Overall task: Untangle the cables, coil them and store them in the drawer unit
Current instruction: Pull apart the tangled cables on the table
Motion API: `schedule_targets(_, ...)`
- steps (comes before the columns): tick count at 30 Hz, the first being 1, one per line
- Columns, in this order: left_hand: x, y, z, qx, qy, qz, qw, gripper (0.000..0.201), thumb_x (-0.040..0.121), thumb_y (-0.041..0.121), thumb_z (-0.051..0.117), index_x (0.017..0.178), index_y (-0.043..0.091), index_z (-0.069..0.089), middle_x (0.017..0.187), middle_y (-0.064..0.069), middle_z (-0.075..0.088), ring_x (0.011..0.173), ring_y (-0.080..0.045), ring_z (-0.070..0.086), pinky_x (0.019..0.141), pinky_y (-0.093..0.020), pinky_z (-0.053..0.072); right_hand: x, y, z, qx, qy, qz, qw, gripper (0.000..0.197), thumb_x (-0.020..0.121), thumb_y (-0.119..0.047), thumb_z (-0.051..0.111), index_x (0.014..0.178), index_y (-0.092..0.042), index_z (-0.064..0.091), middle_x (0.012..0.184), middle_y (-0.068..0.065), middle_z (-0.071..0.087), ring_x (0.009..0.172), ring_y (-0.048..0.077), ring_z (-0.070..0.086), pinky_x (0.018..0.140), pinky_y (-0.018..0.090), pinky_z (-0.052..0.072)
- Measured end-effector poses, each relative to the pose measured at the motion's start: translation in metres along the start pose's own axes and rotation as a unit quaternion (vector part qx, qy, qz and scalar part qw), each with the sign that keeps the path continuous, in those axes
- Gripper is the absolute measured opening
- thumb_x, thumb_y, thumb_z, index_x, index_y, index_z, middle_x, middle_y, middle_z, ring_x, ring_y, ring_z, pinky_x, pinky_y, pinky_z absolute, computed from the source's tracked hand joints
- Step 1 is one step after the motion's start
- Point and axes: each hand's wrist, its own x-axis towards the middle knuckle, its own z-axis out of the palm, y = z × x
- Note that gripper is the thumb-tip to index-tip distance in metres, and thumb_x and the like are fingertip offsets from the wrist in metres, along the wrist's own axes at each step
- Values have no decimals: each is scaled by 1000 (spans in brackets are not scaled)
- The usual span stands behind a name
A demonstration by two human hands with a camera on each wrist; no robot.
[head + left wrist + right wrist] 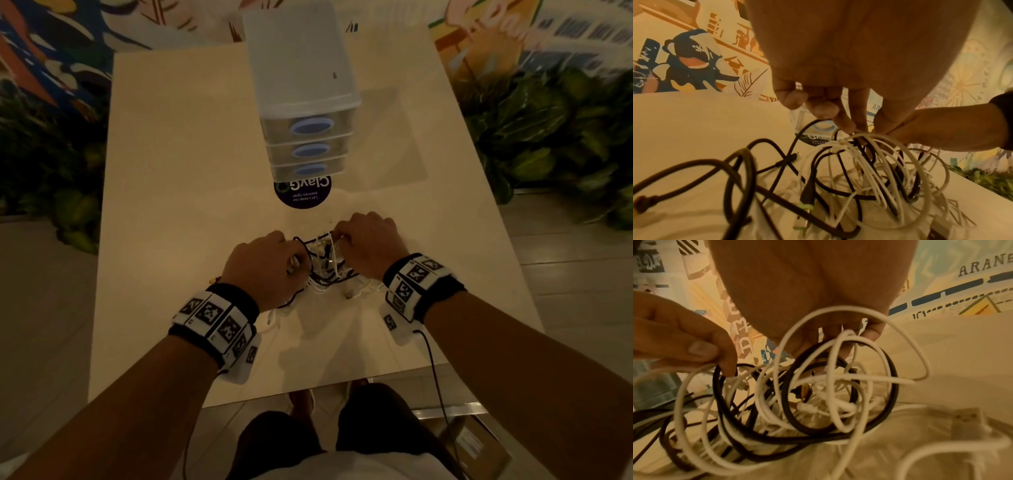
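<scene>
A tangle of black and white cables [325, 267] lies on the cream table [178, 171], between both hands. My left hand [270, 263] pinches strands at the top of the heap [851, 134], with black loops [731, 170] trailing toward the wrist. My right hand [366, 243] grips white and black loops [838, 369] from the other side, lifting them a little. A white USB plug [970, 420] lies on the table by the right wrist. The translucent drawer unit [308, 102] with three blue-handled drawers, all closed, stands beyond the cables.
A round dark sticker [303, 195] sits on the table just before the drawer unit. Green plants [548, 137] flank the table on both sides. A cardboard box [476, 445] lies on the floor at the lower right. My legs stand at the table's near edge.
</scene>
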Motion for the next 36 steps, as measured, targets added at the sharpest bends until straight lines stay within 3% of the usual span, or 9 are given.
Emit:
schedule_targets(4, 21, 14, -1, 52, 5, -23, 998, 23, 97, 48, 48, 105, 35, 64, 96, 7, 61, 94, -24, 63, 83, -37, 42, -4, 3, -1, 88, 89, 36, 991, 26, 97, -42, 46, 100, -33, 70, 90, -7, 55, 97, 22, 51, 84, 39, 36)
schedule_targets(8, 41, 29, -7, 85, -14, -30, 996, 20, 90, 45, 55, 105, 34, 62, 98, 6, 65, 98, -25, 64, 87, -40, 43, -15, 3, 6, 53, 73, 18, 996, 32, 88, -61, 57, 102, -35, 69, 97, -6, 58, 97, 20, 50, 87, 41, 40)
schedule_targets(13, 51, 27, -15, 119, -56, -59, 989, 28, 84, 55, 58, 96, 31, 67, 96, 8, 65, 97, -23, 63, 88, -40, 48, -15, 6, 14, 46, 106, 15, 993, 22, 84, -53, 66, 93, -33, 70, 93, -6, 59, 98, 24, 54, 84, 39, 39)
schedule_targets(16, 47, 22, -15, 87, -70, -35, 993, 25, 89, 50, 58, 95, 30, 72, 91, 8, 60, 93, -23, 63, 82, -37, 53, -14, 10, 14, 71, 114, 34, 990, 24, 85, -49, 65, 102, -33, 67, 98, -7, 60, 99, 22, 55, 86, 39, 40)
schedule_targets(19, 45, 17, -14, 37, -58, -11, 998, 19, 98, 43, 54, 106, 32, 68, 91, 8, 47, 91, -22, 54, 76, -33, 44, -15, 11, 14, 120, 123, 27, 985, 34, 84, -33, 65, 118, -35, 59, 102, -9, 59, 100, 21, 55, 88, 41, 44)
schedule_targets(23, 40, 6, -8, -54, -13, 8, 998, 18, 104, 40, 49, 109, 28, 62, 84, 10, 42, 76, -16, 44, 72, -32, 37, -16, 11, 16, 82, 141, -16, 987, 32, 84, -17, 58, 110, -34, 67, 105, -3, 58, 103, 26, 53, 88, 40, 40)
schedule_targets(27, 31, -2, 1, -123, 31, 45, 991, 14, 104, 32, 52, 111, 25, 62, 94, 3, 44, 73, -4, 46, 73, -30, 40, -22, 9, 14, 108, 154, -39, 981, 31, 86, -42, 51, 112, -37, 68, 105, -8, 59, 104, 20, 52, 92, 38, 37)
schedule_targets(31, 27, -7, 2, -201, 93, 50, 974, 13, 103, 26, 55, 111, 22, 64, 97, 3, 45, 78, -9, 50, 75, -19, 41, -24, 2, 9, 127, 143, -72, 979, 49, 82, -67, 58, 123, -40, 59, 109, -14, 62, 104, 13, 53, 97, 36, 38)
schedule_targets(36, 21, -12, 1, -283, 126, 43, 950, 10, 102, 22, 57, 107, 25, 66, 95, 9, 43, 83, 3, 50, 75, -4, 36, -13, 3, 3, 183, 141, -38, 972, 29, 87, -50, 64, 111, -33, 63, 89, -16, 71, 85, 9, 64, 88, 42, 51)
